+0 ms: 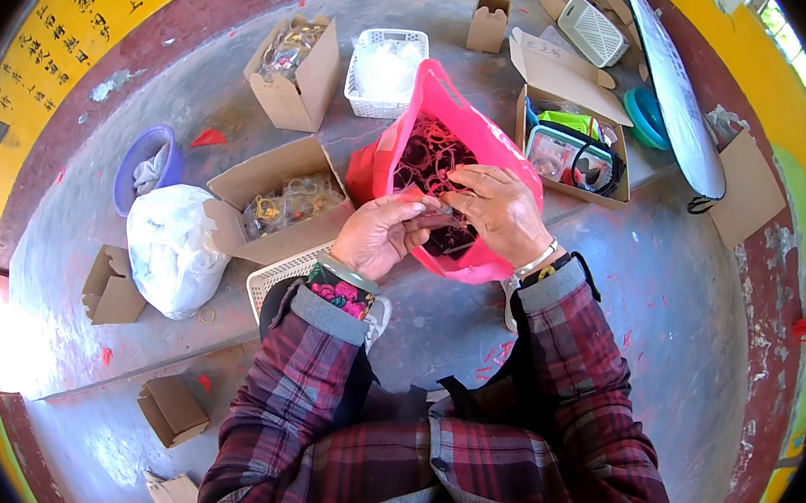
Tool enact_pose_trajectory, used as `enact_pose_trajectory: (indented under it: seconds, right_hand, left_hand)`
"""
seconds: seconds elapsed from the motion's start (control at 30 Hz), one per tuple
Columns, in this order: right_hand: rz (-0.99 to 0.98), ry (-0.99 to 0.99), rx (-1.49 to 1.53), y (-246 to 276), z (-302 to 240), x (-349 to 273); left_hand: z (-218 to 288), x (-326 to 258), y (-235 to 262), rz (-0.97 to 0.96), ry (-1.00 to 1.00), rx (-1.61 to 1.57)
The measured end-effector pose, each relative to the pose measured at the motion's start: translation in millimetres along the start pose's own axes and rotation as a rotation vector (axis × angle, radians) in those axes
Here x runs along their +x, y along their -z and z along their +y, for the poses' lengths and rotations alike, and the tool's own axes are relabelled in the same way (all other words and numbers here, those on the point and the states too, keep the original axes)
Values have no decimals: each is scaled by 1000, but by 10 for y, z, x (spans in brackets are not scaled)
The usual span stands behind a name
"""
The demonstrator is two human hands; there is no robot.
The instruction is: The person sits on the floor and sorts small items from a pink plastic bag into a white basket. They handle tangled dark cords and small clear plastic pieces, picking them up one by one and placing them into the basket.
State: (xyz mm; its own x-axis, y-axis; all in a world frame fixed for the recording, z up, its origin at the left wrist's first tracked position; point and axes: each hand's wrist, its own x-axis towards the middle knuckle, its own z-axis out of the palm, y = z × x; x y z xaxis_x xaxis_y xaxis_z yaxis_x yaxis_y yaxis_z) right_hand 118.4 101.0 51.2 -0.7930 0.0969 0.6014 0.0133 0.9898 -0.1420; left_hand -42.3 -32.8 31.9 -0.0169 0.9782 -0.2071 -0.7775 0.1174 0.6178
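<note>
Over the mouth of a bright pink bag, both hands meet at a small item, part clear and part reddish, too small to name. My left hand is closed, its thumb and fingers pinching near the item. My right hand, bent from the other side, has its fingertips pressed together at the same spot. Inside the bag lies a tangle of red cords with dark pieces. A bracelet circles each wrist.
Left of the bag stand an open cardboard box of small bagged pieces and a stuffed white plastic bag. Beyond are another filled box and a white basket. At right, a box holds a clear case.
</note>
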Motion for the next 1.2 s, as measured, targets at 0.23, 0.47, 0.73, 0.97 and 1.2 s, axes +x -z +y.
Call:
enact_pose_trajectory:
  seconds: [0.23, 0.47, 0.73, 0.97, 1.2]
  right_hand:
    - [10, -107, 404, -115, 81, -46]
    - [-243, -713, 1274, -72, 94, -34]
    - [-276, -900, 1341, -62, 108, -45]
    - [-212, -966, 1456, -79, 90, -69]
    - [-160, -988, 1316, -67, 82, -71]
  left_hand:
    - [-46, 61, 80, 41, 85, -6]
    - [-40, 32, -32, 66, -60, 178]
    - [-42, 14, -53, 80, -86, 202]
    - [-60, 42, -51, 85, -100, 151]
    - [-95, 83, -44, 87, -84, 125]
